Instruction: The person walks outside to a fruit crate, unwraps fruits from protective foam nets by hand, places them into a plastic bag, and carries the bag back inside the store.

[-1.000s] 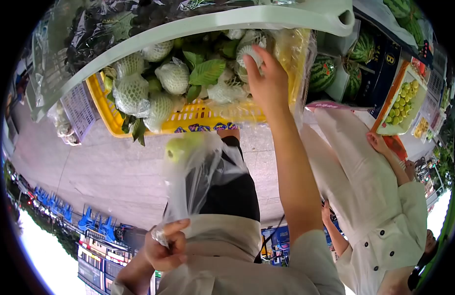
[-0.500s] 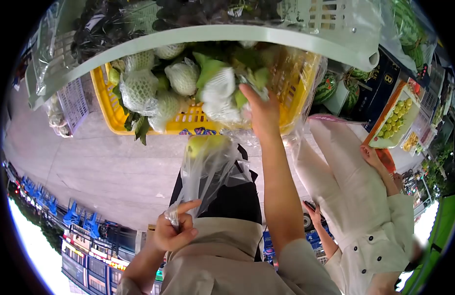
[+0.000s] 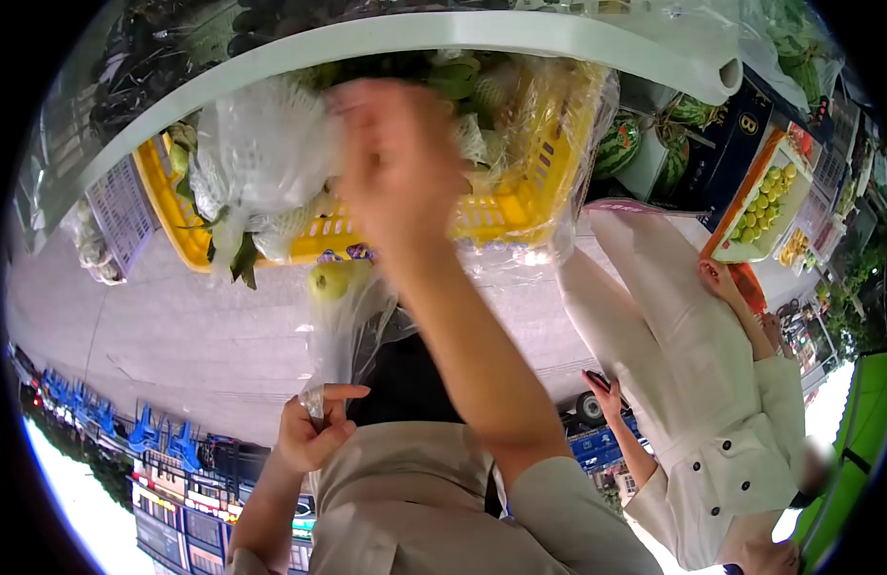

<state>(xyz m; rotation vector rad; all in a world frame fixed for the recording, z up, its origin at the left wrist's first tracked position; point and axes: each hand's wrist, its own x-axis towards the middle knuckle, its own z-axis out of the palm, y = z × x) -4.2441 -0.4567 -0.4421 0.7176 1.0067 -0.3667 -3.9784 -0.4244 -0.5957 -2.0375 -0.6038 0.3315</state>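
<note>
1. The left hand [image 3: 314,426] has its fingers curled in around the gathered neck of a clear plastic bag [image 3: 343,340]; the index finger sticks out nearly straight.
2. The bag stretches from that hand toward the yellow basket [image 3: 534,187], with a pale green fruit [image 3: 328,281] in its far end. This fruit lies outside the basket, just beside its near edge, left of the middle.
3. The right hand [image 3: 400,158] is over the basket, left of its middle, with the forearm crossing the near edge. It is blurred: I cannot tell how far the fingers are open, or whether they have hold of anything.
4. Just left of the right hand, toward the basket's left end, is a whitish translucent wrapping [image 3: 261,144], hiding much of what lies there.
5. Leaves [image 3: 244,259] hang over the near edge close to the near left corner. Clear film covers the basket's right end.
6. A pale grey rim [image 3: 443,34] curves above the basket's far edge, with dark, film-covered produce [image 3: 165,72] beyond it.
7. Past the right end are watermelons [image 3: 616,144], then an orange-edged tray [image 3: 733,207] of round yellow-green fruit [image 3: 764,203].
8. Another person in pale clothing [image 3: 688,316] stands to the right, one hand at the tray's near edge, the other holding a dark object [image 3: 597,379].
</note>
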